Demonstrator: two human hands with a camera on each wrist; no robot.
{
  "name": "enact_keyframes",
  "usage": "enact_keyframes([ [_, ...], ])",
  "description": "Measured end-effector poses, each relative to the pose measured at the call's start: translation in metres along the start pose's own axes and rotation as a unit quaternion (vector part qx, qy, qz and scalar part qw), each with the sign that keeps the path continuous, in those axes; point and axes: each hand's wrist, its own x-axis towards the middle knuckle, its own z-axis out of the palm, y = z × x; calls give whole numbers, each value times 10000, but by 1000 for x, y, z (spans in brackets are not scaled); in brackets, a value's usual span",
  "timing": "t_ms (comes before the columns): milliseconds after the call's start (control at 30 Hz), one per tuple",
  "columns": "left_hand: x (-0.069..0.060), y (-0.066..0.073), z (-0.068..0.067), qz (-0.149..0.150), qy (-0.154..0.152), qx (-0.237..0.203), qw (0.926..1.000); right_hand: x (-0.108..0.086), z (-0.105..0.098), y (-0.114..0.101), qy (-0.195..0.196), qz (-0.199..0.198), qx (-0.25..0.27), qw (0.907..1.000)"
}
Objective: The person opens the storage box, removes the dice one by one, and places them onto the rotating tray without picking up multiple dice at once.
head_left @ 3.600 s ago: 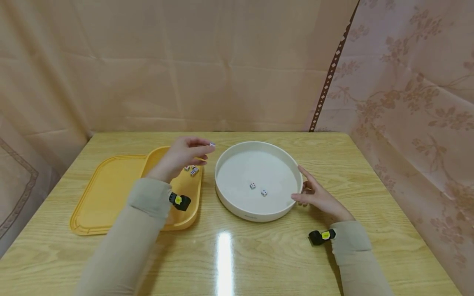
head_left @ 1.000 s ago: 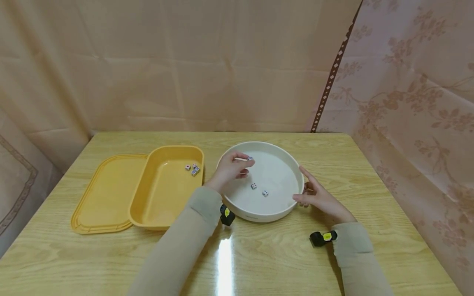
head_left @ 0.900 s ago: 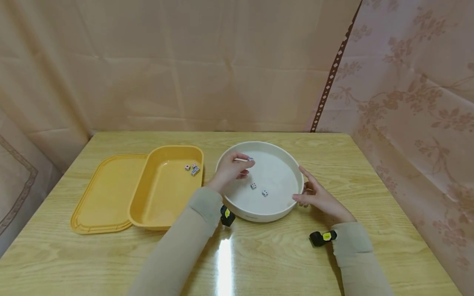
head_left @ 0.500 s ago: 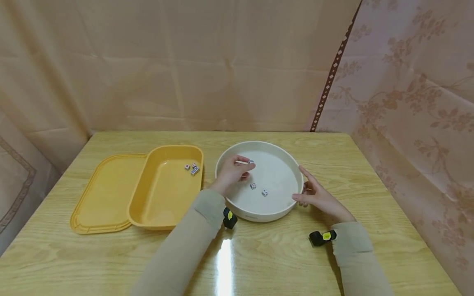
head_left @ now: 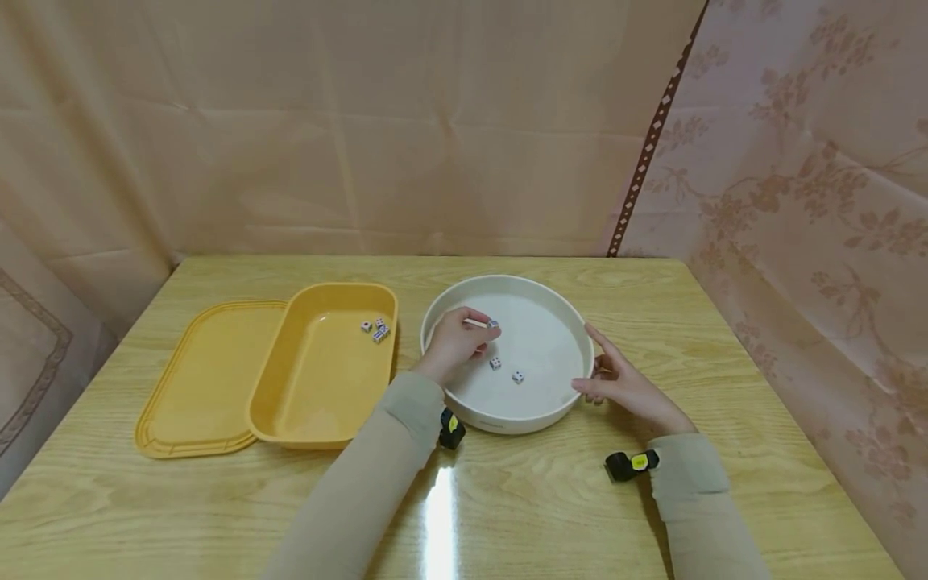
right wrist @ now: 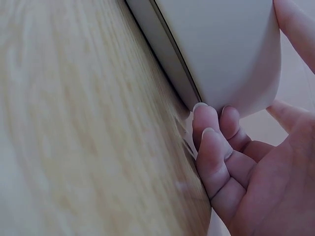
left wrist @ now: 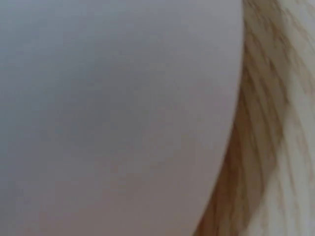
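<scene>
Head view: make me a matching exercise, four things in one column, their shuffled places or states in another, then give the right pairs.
Things
1. round white tray with a raised rim
2. deep yellow box with rounded corners
3. flat yellow lid with a grooved edge
4. bare left hand

Places or states
A. pinches a small white cube-shaped die
B. has the right hand at its rim
C. lies flat, left of the box
D. contains a cluster of white dice

Right pairs: 1-B; 2-D; 3-C; 4-A
</scene>
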Motion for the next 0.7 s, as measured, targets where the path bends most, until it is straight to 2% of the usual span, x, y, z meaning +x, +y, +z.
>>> enact_keyframes([
  [267, -1, -2, 1, -32, -28, 468, 9989, 0, 0, 1, -16, 9, 61, 10000],
  [700, -3, -1, 2, -107, -12, 603, 9981, 1, 0, 1, -15, -14, 35, 10000],
])
